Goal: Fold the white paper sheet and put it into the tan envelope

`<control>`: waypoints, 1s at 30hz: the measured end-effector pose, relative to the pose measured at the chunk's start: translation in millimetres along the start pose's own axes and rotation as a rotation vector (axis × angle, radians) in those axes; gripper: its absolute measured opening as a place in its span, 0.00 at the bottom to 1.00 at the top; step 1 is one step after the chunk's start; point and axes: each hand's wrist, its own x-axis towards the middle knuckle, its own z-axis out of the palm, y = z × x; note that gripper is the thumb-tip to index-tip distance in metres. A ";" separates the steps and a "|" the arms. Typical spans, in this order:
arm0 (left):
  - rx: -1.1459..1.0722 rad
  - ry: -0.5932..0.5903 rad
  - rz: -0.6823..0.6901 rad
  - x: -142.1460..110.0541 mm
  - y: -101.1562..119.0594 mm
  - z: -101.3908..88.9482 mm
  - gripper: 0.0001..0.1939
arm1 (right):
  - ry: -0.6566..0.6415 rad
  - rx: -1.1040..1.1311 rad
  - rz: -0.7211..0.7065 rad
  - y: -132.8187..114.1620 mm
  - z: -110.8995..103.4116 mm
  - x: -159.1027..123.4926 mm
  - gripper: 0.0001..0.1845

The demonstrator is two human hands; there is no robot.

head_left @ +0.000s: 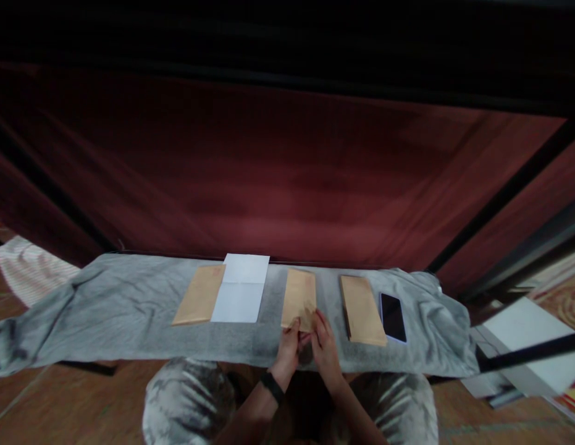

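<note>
A tan paper envelope point(298, 292) lies upright in front of me on a grey cloth point(143, 309). My left hand point(291, 346) pinches its near edge, thumb on top. At the near right corner, my right hand point(324, 343) has its fingers closed on the same envelope. What the fingertips do underneath is hidden. To the left are a creased white sheet of paper point(241, 290) and another tan envelope point(201, 293) that touches its edge. A stack of tan envelopes point(362, 309) sits to the right of my hands.
A dark-screened phone point(393, 317) lies right of the stack. Behind the cloth rises a dark red panel point(278, 185) with black bars. White boards point(537, 340) are at the far right, and a striped cloth point(32, 269) hangs at the left.
</note>
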 end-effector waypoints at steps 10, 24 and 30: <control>0.131 -0.073 -0.246 -32.5 -10.2 -25.8 0.26 | -0.196 -0.284 -0.320 19.4 1.5 -42.5 0.27; 1.778 -0.325 0.729 34.4 -14.3 -18.7 0.29 | -0.142 -0.484 -0.351 18.7 11.5 -49.6 0.27; 1.858 -0.360 0.745 84.5 -0.4 6.0 0.30 | -0.178 -0.510 -0.354 13.8 4.7 -47.9 0.32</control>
